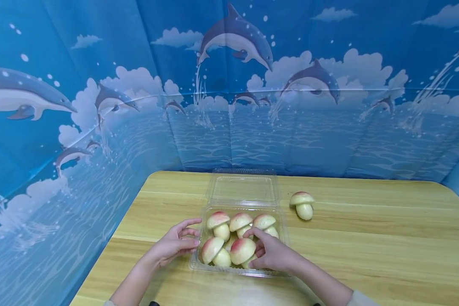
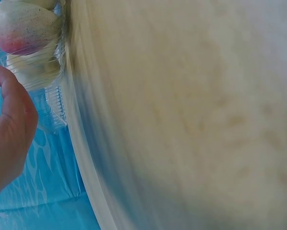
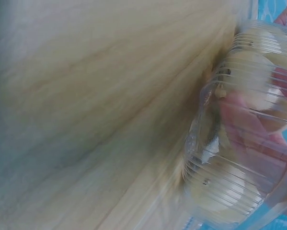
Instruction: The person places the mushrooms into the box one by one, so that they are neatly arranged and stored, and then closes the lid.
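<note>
A clear plastic clamshell box (image 1: 237,272) lies on the table with its lid (image 1: 245,190) folded back. Inside are mushrooms with cream stems and pink-tinged caps, three in the back row and two in front. My right hand (image 1: 273,252) reaches into the box and holds the front right mushroom (image 1: 242,250) between thumb and fingers. In the right wrist view that hand (image 3: 258,136) shows through the ribbed clear wall. Beside the box's left edge is my left hand (image 1: 173,243), fingers loosely extended, the fingertips at the rim. Nearest to it is the front left mushroom (image 1: 213,248).
One more mushroom (image 1: 302,205) rests on the wooden table (image 1: 367,238), right of the lid. Behind the table hangs a blue curtain (image 1: 252,136) printed with dolphins, which also runs down the left side.
</note>
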`<control>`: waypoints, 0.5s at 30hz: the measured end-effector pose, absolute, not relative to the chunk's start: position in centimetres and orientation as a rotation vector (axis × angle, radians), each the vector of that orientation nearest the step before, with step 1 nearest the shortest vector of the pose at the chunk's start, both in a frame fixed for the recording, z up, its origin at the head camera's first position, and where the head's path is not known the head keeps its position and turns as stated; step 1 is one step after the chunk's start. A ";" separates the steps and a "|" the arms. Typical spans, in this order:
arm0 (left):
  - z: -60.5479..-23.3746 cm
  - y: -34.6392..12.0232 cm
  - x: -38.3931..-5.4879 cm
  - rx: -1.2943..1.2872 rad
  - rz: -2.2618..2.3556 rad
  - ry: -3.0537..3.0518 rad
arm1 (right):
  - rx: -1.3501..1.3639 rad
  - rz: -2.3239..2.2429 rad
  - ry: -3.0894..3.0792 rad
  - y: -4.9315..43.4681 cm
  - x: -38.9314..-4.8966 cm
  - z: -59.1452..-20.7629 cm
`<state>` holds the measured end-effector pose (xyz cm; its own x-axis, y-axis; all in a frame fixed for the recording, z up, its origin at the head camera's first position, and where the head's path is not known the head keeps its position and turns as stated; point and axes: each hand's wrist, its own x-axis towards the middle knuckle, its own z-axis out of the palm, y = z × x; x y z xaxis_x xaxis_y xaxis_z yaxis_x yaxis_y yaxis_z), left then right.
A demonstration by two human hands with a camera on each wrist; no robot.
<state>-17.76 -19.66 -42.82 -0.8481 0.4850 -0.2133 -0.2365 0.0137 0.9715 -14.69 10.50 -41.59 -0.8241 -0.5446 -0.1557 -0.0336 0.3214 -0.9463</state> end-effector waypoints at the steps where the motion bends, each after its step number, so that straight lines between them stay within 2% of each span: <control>1: -42.8 -19.7 -17.8 0.252 1.886 1.797 | -0.509 -1.520 2.140 10.5 -14.7 -41.6; 15: -42.7 -19.7 -17.8 0.249 1.879 1.800 | -0.517 -1.534 2.127 10.5 -14.9 -41.5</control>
